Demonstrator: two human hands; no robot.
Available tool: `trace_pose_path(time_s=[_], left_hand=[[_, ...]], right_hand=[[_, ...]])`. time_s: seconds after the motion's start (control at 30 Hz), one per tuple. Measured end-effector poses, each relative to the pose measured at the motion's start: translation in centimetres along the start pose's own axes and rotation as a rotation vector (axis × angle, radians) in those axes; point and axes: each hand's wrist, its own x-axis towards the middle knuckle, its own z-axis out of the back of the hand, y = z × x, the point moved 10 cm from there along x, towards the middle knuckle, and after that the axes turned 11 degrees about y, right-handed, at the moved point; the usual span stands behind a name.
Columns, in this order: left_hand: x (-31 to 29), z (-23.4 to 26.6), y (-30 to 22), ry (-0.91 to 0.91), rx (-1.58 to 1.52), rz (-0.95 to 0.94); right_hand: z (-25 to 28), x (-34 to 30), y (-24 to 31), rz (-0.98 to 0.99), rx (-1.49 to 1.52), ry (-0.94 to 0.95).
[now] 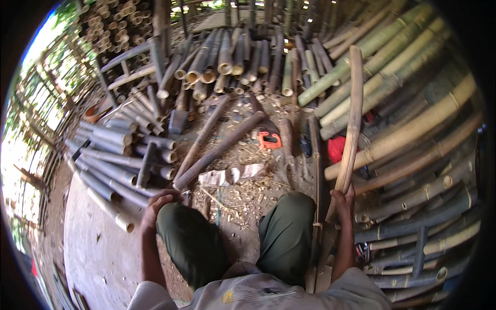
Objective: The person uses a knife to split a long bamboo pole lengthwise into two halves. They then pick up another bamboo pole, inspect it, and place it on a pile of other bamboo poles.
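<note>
My right hand (343,202) is wrapped round the lower part of a long, slightly bent wooden pole (355,108), which stands nearly upright to the right of my knee. Beside my left knee, my left hand (159,207) has its fingers curled. A small thin pale tip shows at those fingers, too small to name. Ahead of my knees, two brown wooden poles (219,150) lean together at an angle. A saw with an orange handle (269,139) lies beyond them, and a pale split piece of wood (232,174) rests among shavings.
Cut bamboo tubes (106,139) are heaped at the left, with more bamboo (225,57) stacked at the back. Long bamboo poles (413,134) fill the right side, near a red item (336,149). A smooth grey slab (98,253) lies at my left.
</note>
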Motion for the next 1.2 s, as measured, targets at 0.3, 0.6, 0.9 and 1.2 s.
trace_pose_path(time_s=[0.3,0.6,0.9,1.2], left_hand=[[19.7,-21.5,-0.3,0.833,0.433,0.119],[23.2,-49.1,30.6,0.362,0.415,0.435],[23.7,-49.7,30.6,0.372,0.094,0.525],[22.0,-35.3,18.2,0.183,0.017,0.017]], right_hand=[[5.9,-1.3,15.2,0.125,-0.102,-0.210],[10.1,-12.0,10.9,-0.039,-0.159,-0.524],[7.8,-18.6,3.3,-0.288,-0.092,-0.542],[7.4,-17.6,5.8,-0.124,-0.161,-0.539]])
